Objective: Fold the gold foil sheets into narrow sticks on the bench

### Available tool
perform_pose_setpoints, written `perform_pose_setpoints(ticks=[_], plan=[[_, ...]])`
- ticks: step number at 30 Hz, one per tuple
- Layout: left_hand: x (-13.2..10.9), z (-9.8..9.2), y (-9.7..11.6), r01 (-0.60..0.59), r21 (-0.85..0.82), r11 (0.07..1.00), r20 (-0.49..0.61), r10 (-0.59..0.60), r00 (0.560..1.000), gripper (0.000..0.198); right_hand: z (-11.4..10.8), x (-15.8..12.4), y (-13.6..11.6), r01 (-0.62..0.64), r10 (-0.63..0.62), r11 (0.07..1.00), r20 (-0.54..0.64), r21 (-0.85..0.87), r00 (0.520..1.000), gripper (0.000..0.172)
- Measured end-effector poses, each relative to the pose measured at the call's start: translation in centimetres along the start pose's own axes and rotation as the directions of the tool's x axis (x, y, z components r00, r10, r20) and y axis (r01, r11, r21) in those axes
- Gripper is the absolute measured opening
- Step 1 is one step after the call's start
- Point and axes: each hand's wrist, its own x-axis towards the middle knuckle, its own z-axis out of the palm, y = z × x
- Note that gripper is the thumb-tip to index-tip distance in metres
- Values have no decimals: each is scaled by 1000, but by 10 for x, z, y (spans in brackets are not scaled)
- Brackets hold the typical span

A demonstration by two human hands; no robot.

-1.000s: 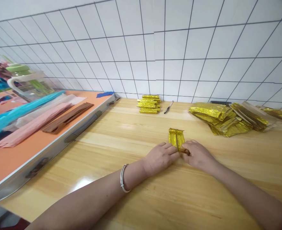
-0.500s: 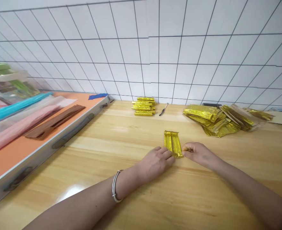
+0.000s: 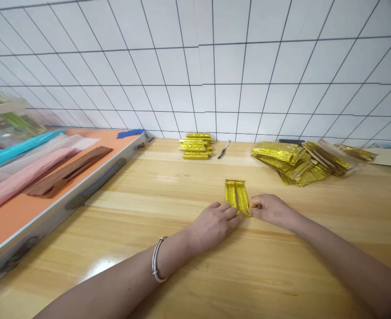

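- Here in the middle of the frame, just right of center, a folded gold foil piece (image 3: 240, 195) is lying on the wooden tabletop (image 3: 189, 283), a dark lengthwise line running down its middle.
- The left hand (image 3: 212, 226) is coming in from the lower left, palm down, its fingers bent and lying close together over the foil's lower left part; whether they are gripping or only pressing, I cannot tell.
- A silvery bangle (image 3: 155, 261) is circling that wrist.
- Over on the right, the right hand (image 3: 271, 210) is curling inward, thumb and forefinger standing narrow right at the foil's lower right corner; whether they are pinching it, I cannot tell.
- Up in the upper middle, a stack of narrow gold strips (image 3: 197, 146) is sitting near the tiled wall (image 3: 230, 64), and a pen (image 3: 224, 149) is lying just to its right.
- Toward the right of the frame, a loose heap of gold foil pieces (image 3: 291, 161) is spreading out, with a dark object (image 3: 291, 141) showing behind it.
- And on the left side, an orange surface (image 3: 2, 235) is carrying a brown strip (image 3: 72, 170), a pink strip (image 3: 29, 179) and a turquoise strip (image 3: 22, 148), while a blue scrap (image 3: 130, 133) is resting near its far corner.
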Motion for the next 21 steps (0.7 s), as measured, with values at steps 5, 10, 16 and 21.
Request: perform_pose_setpoints(ticks=[5,10,16,21], plan=[[1,-1,0,14,-18,1000,18,-14,1000,22,-4,0,-6,-15,16,997,13,-74,1000,11],[2,-2,2,12,-16,1000,30,-12,999,27,-6,0,-8,-10,11,994,12,-110,1000,10],[2,-3,2,13,-8,1000,43,-12,999,29,-8,0,-13,5,-1,992,27,-128,1000,12],[3,-4,2,9,-7,1000,53,-9,999,29,-10,-2,-5,40,-39,996,15,-79,999,13]])
